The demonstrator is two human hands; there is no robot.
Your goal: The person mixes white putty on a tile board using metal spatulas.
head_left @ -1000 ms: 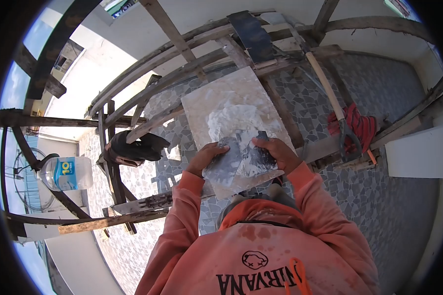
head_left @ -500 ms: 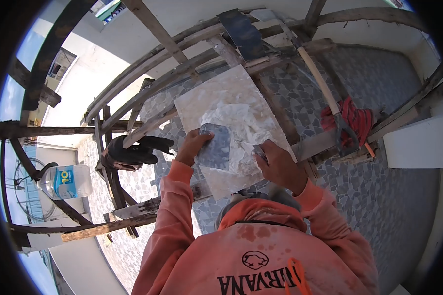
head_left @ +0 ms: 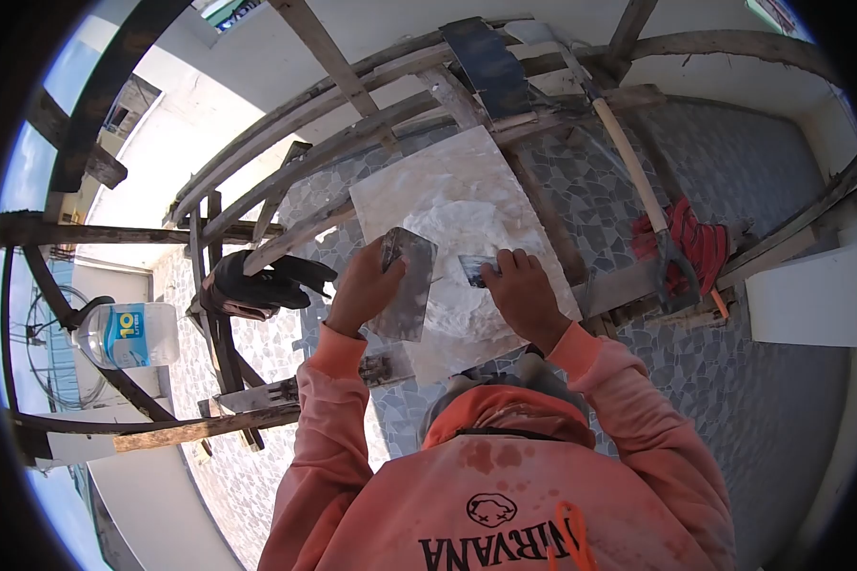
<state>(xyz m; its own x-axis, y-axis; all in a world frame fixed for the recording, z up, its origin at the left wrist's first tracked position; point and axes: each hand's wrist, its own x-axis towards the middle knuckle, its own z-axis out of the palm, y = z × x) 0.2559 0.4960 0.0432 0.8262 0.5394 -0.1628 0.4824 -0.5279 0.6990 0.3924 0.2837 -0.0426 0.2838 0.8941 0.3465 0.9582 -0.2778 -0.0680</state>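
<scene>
My left hand is closed on the edge of a flat grey metal plate, tilted above the left part of the board. My right hand grips a small putty knife, its blade pointing left over the white paste. That wet white paste is spread in a heap across the middle of a pale square board. A narrow gap separates the plate from the knife blade. The knife's handle is mostly hidden by my fingers.
Wooden scaffold beams surround the board. Black gloves hang on the left frame, beside a hanging clear water jug. On the right, a shovel leans over a red cloth. A dark sheet lies at the back.
The plate has turned more upright and its face now looks darker. My right hand has risen and moved slightly, bringing the knife blade flat into sight over the paste.
</scene>
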